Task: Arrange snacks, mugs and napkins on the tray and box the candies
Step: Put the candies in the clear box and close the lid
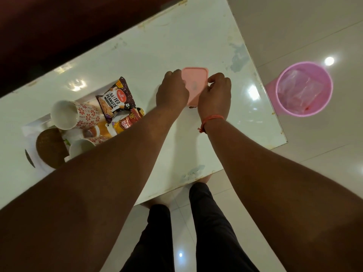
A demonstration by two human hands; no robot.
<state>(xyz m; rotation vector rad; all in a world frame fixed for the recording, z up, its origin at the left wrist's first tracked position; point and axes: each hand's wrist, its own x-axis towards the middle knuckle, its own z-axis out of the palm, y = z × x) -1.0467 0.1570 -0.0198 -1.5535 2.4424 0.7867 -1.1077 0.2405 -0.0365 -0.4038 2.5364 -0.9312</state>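
Note:
A pink lidded box (194, 83) sits on the white table (157, 55). My left hand (172, 90) grips its left side and my right hand (215, 94) grips its right side, fingers curled over the lid's edges. The box's contents are hidden. At the left a white tray (34, 138) holds two white mugs with red flower print (74, 116) (84, 146), a salted peanuts packet (115, 99), a red and yellow snack packet (129, 120) and a round brown item (51, 148). My left forearm covers the tray's near part.
A pink waste bin (304, 89) with a plastic liner stands on the floor to the right of the table. The table's near edge runs just in front of my legs. A dark surface borders the table's far side.

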